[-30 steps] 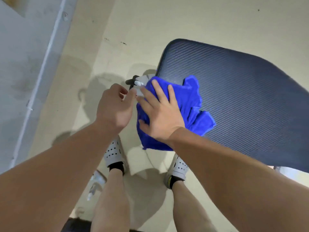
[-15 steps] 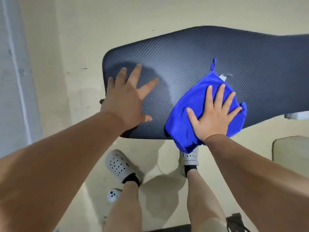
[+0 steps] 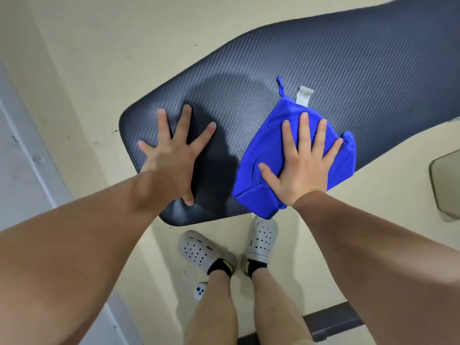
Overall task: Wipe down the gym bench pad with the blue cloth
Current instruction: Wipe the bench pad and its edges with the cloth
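The dark ribbed gym bench pad runs from the centre to the upper right. A folded blue cloth with a white tag lies on the pad's near edge, one corner hanging over it. My right hand presses flat on the cloth, fingers spread. My left hand rests flat on the bare pad near its rounded left end, fingers spread and holding nothing.
My two feet in grey perforated clogs stand on the beige floor just below the pad. A small white object lies on the floor by my left foot. A dark bar crosses the lower right. A pale wall strip runs along the left.
My right hand has carried the cloth from the pad's left end to further right along it. My left hand left the bench's end fitting and now lies flat on the pad.
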